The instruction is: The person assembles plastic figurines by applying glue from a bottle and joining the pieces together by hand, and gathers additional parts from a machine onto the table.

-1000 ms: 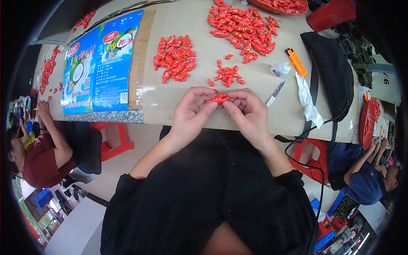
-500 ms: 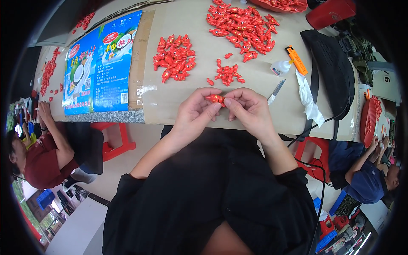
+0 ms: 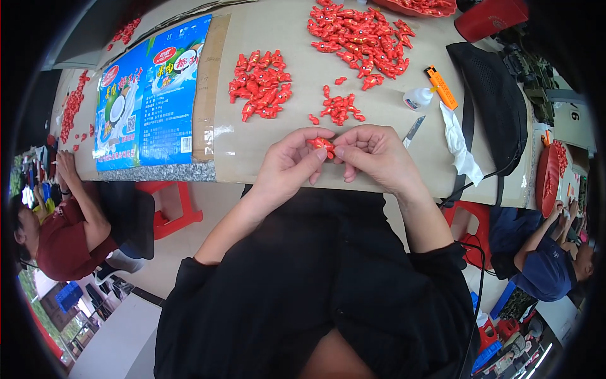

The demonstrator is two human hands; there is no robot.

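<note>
Between my two hands, just above the table's near edge, is a small red plastic figure piece [image 3: 322,144] with gold marks. My left hand [image 3: 291,163] pinches it between thumb and fingers. From the other side, the thumb and fingertips of my right hand [image 3: 374,155] close on its right end. Just beyond my fingers lies a little heap of small red parts [image 3: 341,109]. Farther left is a group of red figures [image 3: 260,85], and a larger pile of red figures [image 3: 366,38] spreads at the far middle.
To the right are a white glue bottle [image 3: 418,98], an orange cutter [image 3: 441,87], a knife blade [image 3: 413,131], crumpled white tissue [image 3: 460,145] and a black bag [image 3: 492,104]. Blue printed cardboard [image 3: 148,101] covers the left. People sit at both sides [image 3: 72,234]. A red tray [image 3: 420,5] stands far back.
The red piece has turned a little in my fingers, showing more of its side. My right hand has tilted and shifted slightly right; the piles lie as before.
</note>
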